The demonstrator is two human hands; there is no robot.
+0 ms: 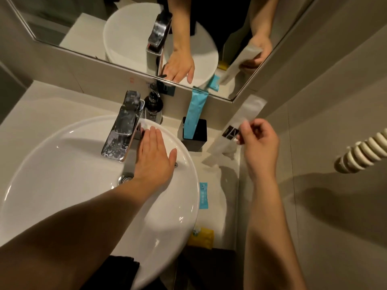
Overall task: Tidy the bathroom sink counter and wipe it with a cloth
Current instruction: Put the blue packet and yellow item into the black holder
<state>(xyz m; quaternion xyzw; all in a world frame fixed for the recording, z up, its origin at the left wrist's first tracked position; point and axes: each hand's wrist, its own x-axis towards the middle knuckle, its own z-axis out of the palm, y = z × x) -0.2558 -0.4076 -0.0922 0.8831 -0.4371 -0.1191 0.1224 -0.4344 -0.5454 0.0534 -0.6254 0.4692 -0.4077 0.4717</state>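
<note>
A round white basin [62, 164] sits on the pale counter [228, 185]. My left hand [156, 155] lies flat and open on the basin's back rim, just right of the chrome tap [123, 126]. At the right, my right hand [258, 143] pinches a long white sachet [245, 120] held upright above the counter's back corner. A black holder [195, 130] with a blue packet [195, 109] standing in it is between my hands. Crumpled white wrapping [219, 155] lies under the sachet.
A dark pump bottle [154, 107] stands behind the tap. A small blue sachet [203, 194] and a yellow packet [201, 237] lie on the counter right of the basin. The mirror [125, 28] rises behind, a tiled wall with a coiled white cord [360, 151] at the right.
</note>
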